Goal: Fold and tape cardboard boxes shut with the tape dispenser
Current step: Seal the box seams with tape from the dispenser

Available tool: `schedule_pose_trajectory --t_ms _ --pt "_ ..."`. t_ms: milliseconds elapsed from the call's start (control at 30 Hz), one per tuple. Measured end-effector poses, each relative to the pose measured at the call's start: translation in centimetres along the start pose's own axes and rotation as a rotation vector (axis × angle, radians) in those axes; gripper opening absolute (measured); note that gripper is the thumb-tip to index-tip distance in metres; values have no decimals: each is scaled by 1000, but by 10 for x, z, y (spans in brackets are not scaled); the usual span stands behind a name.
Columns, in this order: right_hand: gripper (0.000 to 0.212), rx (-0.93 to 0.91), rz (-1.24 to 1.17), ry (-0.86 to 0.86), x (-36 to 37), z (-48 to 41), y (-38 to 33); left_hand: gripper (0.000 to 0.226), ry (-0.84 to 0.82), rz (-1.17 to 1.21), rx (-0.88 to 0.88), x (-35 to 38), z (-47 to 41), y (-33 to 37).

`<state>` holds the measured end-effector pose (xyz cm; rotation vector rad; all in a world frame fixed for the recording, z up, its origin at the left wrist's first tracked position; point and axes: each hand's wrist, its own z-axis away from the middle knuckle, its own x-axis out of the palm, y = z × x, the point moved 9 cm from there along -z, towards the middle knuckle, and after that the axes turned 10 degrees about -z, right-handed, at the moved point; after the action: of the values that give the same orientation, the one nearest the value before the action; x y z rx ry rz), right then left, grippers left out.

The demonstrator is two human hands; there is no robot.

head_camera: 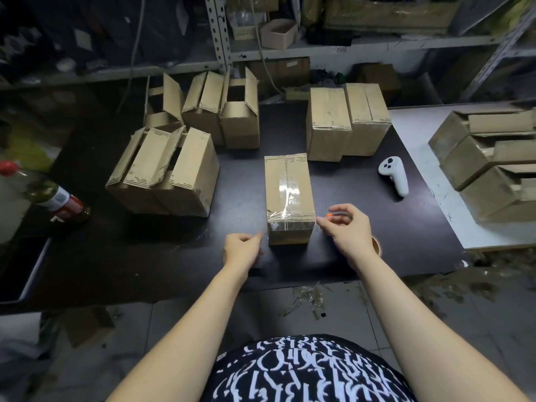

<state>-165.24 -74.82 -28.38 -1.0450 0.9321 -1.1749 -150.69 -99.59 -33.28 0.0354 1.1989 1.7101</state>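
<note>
Dark bench (pixel 243 181): left hand (pixel 242 245), right hand (pixel 346 227) each pinched tape (pixel 290 218) ends flanking box (pixel 285 181).

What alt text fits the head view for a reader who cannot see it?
A person's left hand and right hand pinch the ends of a clear tape strip across the near end of a closed cardboard box on a dark table. Open-flapped boxes stand behind left, taped boxes behind right, near a white controller.
</note>
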Motion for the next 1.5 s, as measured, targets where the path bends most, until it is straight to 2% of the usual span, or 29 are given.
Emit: schedule_pose_trajectory --t_ms 67,100,167,233,433,533,633,800,1100,1333,1433,1500 --pt "27 -84 34 -33 1 2 -6 13 54 -66 189 -13 0 17" --pt "26 -112 46 -57 3 3 -8 12 64 -83 299 -18 2 29" --pt "24 -146 70 -103 6 5 -10 31 35 -110 483 -22 8 51" --pt "21 -186 99 -135 9 7 -12 39 -9 -118 632 -23 15 68" --pt "21 -274 176 -175 14 11 -20 33 -50 -260 925 -24 25 94" --pt "24 -320 212 -227 18 13 -23 23 -30 -308 1045 -20 33 99" --pt "27 -486 301 -258 24 15 -33 13 7 -363 1089 -16 36 102" --pt "12 -653 378 -251 27 18 -39 11 27 -348 1166 -9 43 104" --pt "14 -677 282 -206 23 20 -30 11 84 -287 1203 -6 40 90" --pt "19 -651 299 -243 24 20 -31 22 70 -301 1244 -6 45 85" --pt "26 -633 297 -221 25 22 -34 27 40 -265 1175 -8 43 81" --pt "16 -643 295 -188 26 22 -35 24 56 -208 1115 -10 40 82"
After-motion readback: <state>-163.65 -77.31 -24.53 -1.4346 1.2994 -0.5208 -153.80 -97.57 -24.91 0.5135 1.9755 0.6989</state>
